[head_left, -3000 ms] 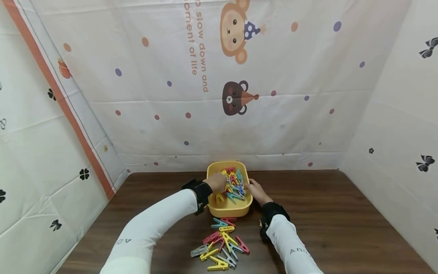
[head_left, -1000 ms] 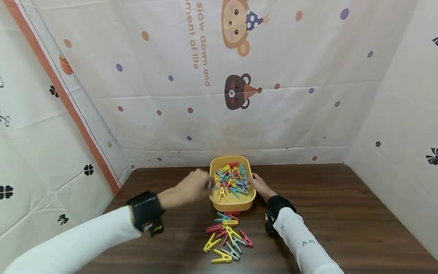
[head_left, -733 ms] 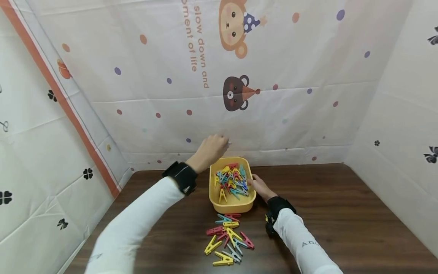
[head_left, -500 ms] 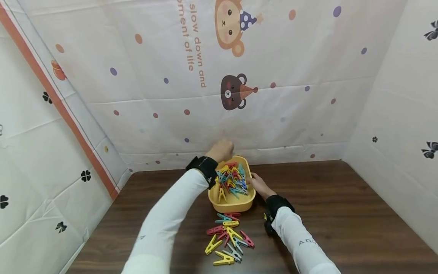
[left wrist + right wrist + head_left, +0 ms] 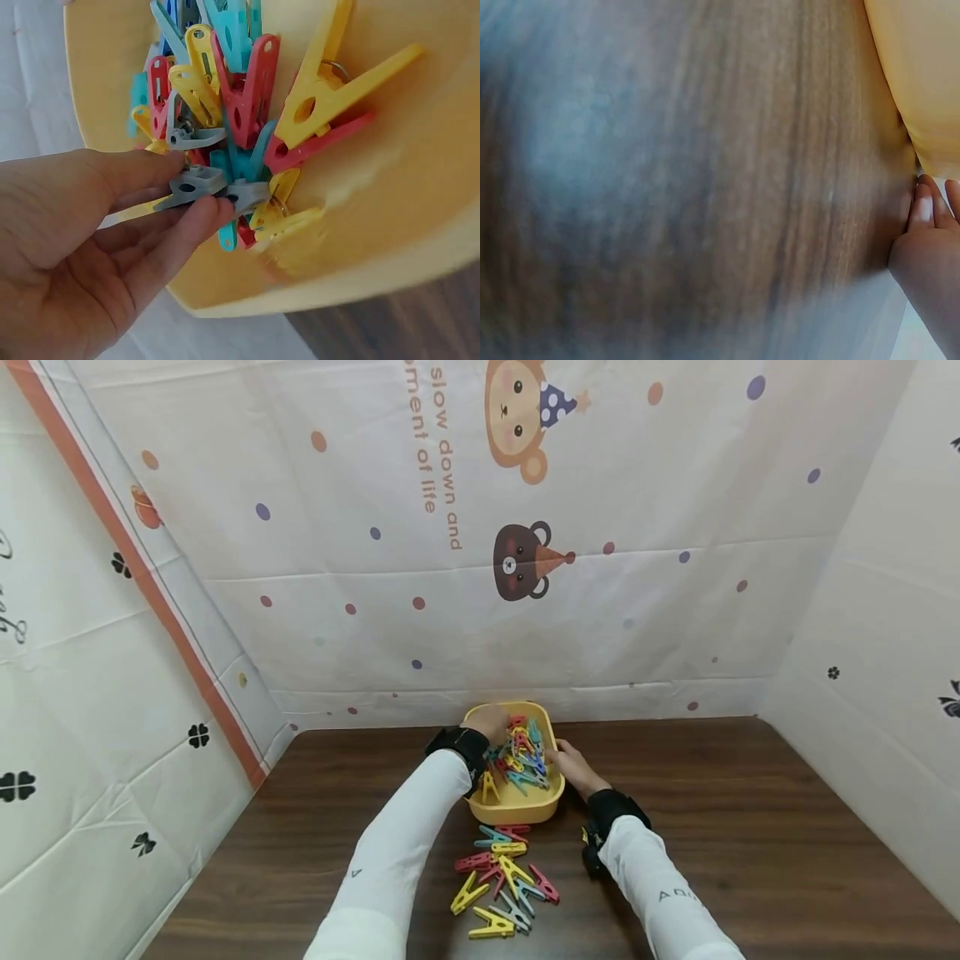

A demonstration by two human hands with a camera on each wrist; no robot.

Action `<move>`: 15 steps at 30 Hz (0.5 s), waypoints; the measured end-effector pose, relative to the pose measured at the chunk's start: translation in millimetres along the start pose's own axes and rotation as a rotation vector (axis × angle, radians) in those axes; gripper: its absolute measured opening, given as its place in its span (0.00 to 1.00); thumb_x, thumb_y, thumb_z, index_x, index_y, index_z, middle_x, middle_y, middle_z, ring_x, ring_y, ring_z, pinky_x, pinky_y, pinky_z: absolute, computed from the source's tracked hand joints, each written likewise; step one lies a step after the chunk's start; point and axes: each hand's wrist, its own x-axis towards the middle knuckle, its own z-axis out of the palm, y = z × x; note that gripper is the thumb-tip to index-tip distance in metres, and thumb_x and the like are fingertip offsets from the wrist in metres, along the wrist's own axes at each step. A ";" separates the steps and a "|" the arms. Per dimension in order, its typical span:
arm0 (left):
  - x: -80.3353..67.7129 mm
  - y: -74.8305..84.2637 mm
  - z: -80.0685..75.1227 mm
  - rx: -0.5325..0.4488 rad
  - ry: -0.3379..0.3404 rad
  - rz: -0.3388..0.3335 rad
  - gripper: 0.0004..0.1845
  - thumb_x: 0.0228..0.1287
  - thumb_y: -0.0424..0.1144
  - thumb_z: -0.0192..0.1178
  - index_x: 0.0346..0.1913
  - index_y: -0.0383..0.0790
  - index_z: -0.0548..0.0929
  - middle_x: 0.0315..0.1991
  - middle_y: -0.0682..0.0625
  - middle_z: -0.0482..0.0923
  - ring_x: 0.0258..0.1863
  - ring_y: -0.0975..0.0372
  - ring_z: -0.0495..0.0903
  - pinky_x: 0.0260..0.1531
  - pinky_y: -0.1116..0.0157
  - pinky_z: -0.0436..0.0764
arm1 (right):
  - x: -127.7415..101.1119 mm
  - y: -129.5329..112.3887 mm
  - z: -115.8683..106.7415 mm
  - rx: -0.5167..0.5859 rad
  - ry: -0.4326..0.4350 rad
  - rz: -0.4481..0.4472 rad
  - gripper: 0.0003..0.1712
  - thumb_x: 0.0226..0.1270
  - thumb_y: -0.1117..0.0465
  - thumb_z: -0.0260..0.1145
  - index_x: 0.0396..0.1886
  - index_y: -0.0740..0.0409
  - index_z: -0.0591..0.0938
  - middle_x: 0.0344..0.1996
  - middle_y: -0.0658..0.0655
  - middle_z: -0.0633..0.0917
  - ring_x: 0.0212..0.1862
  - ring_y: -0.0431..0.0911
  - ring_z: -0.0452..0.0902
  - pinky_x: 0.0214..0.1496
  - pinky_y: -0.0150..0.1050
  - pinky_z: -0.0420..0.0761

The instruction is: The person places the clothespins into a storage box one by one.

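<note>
So the left hand is down inside a rounded rectangular yellow plastic tub, thumb and fingertip pinching a grey plastic clothespin right over the heap of multicoloured plastic clothespins in there. There's a slim yellow piece by those fingers too; can't tell whether it's gripped or just lying there. The right hand has the tub by its right rim, fingers against the outside wall.

The tub sits on a dark brown wood-grain table, close to a white cloth backdrop with dots and cartoon animal heads. A loose scatter of red, yellow, blue and grey clothespins lies on the table just on the person's side of the tub, some overlapping. Both arms have white sleeves and black wrist straps.
</note>
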 end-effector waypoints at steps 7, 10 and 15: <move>-46.9 -11.8 -40.9 0.025 0.177 0.202 0.08 0.73 0.37 0.61 0.47 0.37 0.85 0.42 0.46 0.84 0.41 0.56 0.83 0.38 0.61 0.83 | 3.7 2.5 -0.2 0.013 0.006 -0.007 0.36 0.73 0.58 0.51 0.77 0.66 0.59 0.65 0.71 0.73 0.58 0.56 0.73 0.58 0.43 0.74; -93.9 -9.1 -46.0 0.043 0.256 0.333 0.05 0.72 0.35 0.62 0.42 0.39 0.87 0.39 0.46 0.85 0.36 0.56 0.84 0.32 0.61 0.84 | 3.0 2.1 -1.8 0.018 0.019 0.004 0.37 0.71 0.59 0.53 0.77 0.66 0.60 0.64 0.70 0.73 0.57 0.55 0.73 0.57 0.42 0.74; -177.3 2.8 -9.6 0.080 0.183 0.461 0.07 0.66 0.32 0.64 0.30 0.46 0.83 0.23 0.55 0.78 0.20 0.68 0.71 0.17 0.72 0.68 | 2.1 4.8 -2.3 0.020 0.011 0.008 0.39 0.69 0.61 0.53 0.78 0.67 0.59 0.66 0.72 0.72 0.58 0.56 0.72 0.58 0.43 0.72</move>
